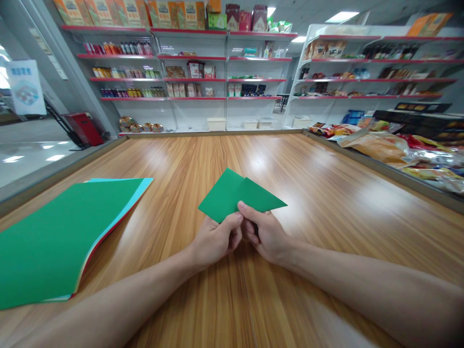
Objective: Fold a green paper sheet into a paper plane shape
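A folded piece of green paper (232, 193) is held above the middle of the wooden table (174, 164), with one corner pointing away from me and another out to the right. My left hand (217, 239) grips its lower left edge, thumb on top and fingers curled beneath. On the lower middle edge, my right hand (266, 232) pinches the paper, its thumb lying flat across the green face. Both hands are close together, the thumbs almost touching. The paper's underside and some fingertips are hidden.
To the left lies a stack of coloured paper sheets (58, 232), green on top, light blue and red edges below. Packaged snacks (384, 147) fill the strip beyond the table's right rim. Behind the table stand stocked shelves (195, 58); a red box (84, 129) is at far left.
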A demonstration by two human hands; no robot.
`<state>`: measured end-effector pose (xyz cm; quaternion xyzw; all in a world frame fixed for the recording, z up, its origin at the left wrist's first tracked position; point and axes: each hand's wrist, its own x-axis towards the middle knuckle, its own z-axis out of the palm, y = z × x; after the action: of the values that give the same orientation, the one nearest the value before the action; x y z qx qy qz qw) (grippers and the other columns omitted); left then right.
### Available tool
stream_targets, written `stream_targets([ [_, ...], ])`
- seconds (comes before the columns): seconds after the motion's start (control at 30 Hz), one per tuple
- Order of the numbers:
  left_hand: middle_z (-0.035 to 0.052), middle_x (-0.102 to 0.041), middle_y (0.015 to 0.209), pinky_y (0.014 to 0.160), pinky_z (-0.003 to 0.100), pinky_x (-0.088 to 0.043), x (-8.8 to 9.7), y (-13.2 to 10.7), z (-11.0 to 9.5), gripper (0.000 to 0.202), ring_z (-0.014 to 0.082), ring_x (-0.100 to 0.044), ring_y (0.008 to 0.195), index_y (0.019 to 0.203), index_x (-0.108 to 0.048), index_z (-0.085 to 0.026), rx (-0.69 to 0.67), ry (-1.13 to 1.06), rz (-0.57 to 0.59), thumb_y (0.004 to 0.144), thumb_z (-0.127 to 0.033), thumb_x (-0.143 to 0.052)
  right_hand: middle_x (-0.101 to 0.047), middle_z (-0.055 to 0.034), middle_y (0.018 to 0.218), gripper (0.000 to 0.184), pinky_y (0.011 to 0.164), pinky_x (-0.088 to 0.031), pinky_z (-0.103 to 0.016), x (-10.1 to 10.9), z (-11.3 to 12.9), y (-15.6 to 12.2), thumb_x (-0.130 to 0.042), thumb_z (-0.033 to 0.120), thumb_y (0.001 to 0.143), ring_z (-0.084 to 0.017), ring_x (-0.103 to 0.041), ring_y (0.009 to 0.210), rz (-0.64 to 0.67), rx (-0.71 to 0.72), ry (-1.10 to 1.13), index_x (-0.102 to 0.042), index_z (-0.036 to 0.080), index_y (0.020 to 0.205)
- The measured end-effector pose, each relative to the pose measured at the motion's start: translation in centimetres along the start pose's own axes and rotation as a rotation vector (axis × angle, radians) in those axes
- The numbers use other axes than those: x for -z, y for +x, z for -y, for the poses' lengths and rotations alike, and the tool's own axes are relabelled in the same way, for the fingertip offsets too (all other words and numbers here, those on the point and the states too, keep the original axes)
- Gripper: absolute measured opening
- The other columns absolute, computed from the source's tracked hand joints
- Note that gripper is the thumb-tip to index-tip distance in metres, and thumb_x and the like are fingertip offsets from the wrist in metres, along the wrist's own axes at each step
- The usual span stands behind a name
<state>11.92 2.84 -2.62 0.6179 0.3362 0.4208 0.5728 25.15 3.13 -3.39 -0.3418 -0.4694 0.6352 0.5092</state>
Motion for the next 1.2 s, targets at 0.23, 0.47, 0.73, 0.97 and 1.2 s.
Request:
stream_targets([
  [0.23,-0.0032,-0.032,0.029,0.034,0.025,-0.017,0.6,0.5,0.0,0.055,0.0062,-0.027,0.028,0.033,-0.038,-0.021,-0.022,-0.060,-0.104,0.080,-0.048,-0.048,-0.032,0.0059,0.032,0.055,0.040,-0.015,-0.026,0.4,0.3,0.5,-0.062,0.048,0.081,-0.006,-0.026,0.034,-0.035,-0.023,0.054,-0.036,0.019,0.041],
  [0.47,-0.0057,-0.025,0.027,0.035,0.025,-0.015,2.0,1.0,0.1,0.051,0.0055,-0.023,0.025,0.035,-0.030,-0.022,-0.099,-0.212,-0.174,0.078,-0.039,-0.052,-0.030,0.0066,0.033,0.052,0.041,-0.012,-0.027,1.4,0.6,1.3,-0.066,0.043,0.078,-0.005,-0.025,0.032,-0.110,0.017,0.109,-0.037,0.019,0.042],
  [0.73,-0.0024,-0.045,0.040,0.037,0.023,-0.024,0.8,1.2,0.5,0.057,0.0077,-0.037,0.035,0.051,-0.047,-0.018,0.054,0.008,-0.025,0.086,-0.063,-0.040,-0.042,0.0037,0.037,0.051,0.039,-0.018,-0.025,0.7,0.4,0.6,-0.062,0.052,0.080,-0.008,-0.035,0.035,0.020,-0.051,-0.027,-0.045,0.018,0.046],
  [0.97,-0.0051,-0.033,0.034,0.036,0.022,-0.022,1.8,0.9,0.3,0.058,0.0052,-0.029,0.031,0.041,-0.040,-0.019,-0.022,0.018,-0.172,0.084,-0.058,-0.048,-0.036,0.0046,0.031,0.056,0.036,-0.014,-0.024,0.6,0.8,0.6,-0.055,0.056,0.083,-0.006,-0.029,0.030,0.101,-0.047,-0.146,-0.044,0.018,0.043],
  [1.2,-0.0013,-0.046,0.036,0.033,0.020,-0.026,2.1,1.7,0.8,0.058,0.0070,-0.038,0.030,0.045,-0.049,-0.016,0.055,0.003,-0.089,0.084,-0.060,-0.049,-0.044,0.0038,0.033,0.059,0.031,-0.018,-0.021,1.0,0.9,0.7,-0.045,0.064,0.085,-0.006,-0.031,0.027,0.277,-0.086,-0.281,-0.056,0.015,0.054],
])
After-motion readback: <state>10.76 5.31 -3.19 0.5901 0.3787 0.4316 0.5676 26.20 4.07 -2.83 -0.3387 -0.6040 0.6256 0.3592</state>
